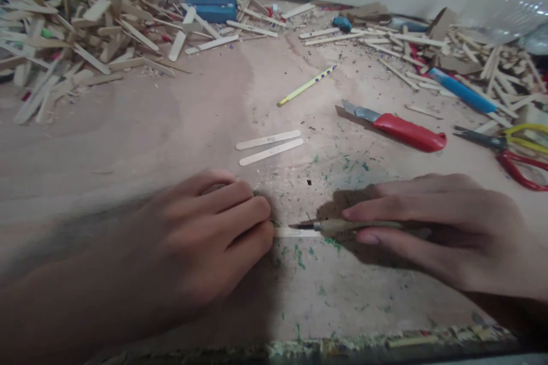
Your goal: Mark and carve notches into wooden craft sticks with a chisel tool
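Broadly, you have a wooden table (192,108) spread out below you, and its far left corner is buried under a tall heap of craft sticks (94,23) lying at every angle. A lower scatter of sticks (492,68) covers the far right side. Nearest you, your left hand (205,239) rests low with its fingers curled down, and your right hand (454,234) lies well apart from it, thumb and fingers closed in a grip. To the right, beyond that hand, sit your scissors (492,140) with red and yellow handles, cut off by the edge of view. Just left of them is your red utility cutter (406,130), its blade out and pointing away to the left. Your right hand's grip is on a wooden-handled carving tool (338,227), its dark pointed blade aimed left. Past your hands lies a yellow pencil (306,85), set at a slant. Two pale sticks (257,143) with small drawn marks lie side by side in front of it. Between your hands runs a pale strip (297,232), its left end under your left fingers; you can't tell whether they pinch or press it. The blade tip is right at its upper edge, contact unclear. Smallest are green flecks (298,259) and a dark chip (309,182).
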`<state>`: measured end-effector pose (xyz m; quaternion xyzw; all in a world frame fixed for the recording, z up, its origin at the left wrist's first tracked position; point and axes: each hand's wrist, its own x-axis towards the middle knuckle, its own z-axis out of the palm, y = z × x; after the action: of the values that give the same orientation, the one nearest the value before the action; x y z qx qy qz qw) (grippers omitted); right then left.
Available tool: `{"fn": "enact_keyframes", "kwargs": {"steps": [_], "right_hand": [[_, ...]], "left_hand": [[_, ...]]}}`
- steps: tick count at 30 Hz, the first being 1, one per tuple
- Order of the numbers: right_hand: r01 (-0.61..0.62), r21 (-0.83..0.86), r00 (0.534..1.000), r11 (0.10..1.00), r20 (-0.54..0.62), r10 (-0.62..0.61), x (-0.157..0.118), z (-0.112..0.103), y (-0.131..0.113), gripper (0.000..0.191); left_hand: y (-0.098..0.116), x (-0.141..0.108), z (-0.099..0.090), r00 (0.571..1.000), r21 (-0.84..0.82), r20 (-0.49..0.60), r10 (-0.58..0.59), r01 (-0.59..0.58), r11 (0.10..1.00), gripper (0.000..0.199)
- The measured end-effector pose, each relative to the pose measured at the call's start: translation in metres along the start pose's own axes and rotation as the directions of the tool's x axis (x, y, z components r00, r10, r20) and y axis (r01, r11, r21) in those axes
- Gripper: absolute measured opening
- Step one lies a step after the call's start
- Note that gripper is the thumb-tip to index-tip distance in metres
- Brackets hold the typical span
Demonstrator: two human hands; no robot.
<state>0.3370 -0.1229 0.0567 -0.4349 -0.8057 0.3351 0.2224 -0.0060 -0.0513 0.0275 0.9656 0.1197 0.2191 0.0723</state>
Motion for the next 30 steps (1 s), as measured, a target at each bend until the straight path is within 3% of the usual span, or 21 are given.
{"fn": "enact_keyframes", "kwargs": {"steps": [10, 15, 19, 30], "right_hand": [[0.024, 0.052, 0.999, 0.998, 0.035, -0.026, -0.005, 0.002, 0.007, 0.024], [0.019, 0.003, 0.997, 1.000, 0.070, -0.019, -0.003, 0.000, 0.004, 0.022], [0.011, 0.023, 1.000, 1.000, 0.009, -0.012, -0.006, 0.006, 0.009, 0.024], [0.002, 0.036, 1.000, 0.999, 0.006, -0.002, -0.005, 0.005, 0.009, 0.023]], "left_hand": [[-0.001, 0.005, -0.005, 0.997, 0.041, 0.043, 0.061, -0.063, 0.997, 0.051], [0.001, -0.002, -0.003, 0.999, -0.016, 0.026, 0.041, -0.041, 0.999, 0.035], [0.003, -0.006, -0.007, 0.999, -0.035, 0.041, -0.005, 0.006, 0.999, 0.036], [0.007, -0.003, -0.013, 0.996, -0.058, 0.058, -0.060, 0.063, 0.996, 0.025]]}}
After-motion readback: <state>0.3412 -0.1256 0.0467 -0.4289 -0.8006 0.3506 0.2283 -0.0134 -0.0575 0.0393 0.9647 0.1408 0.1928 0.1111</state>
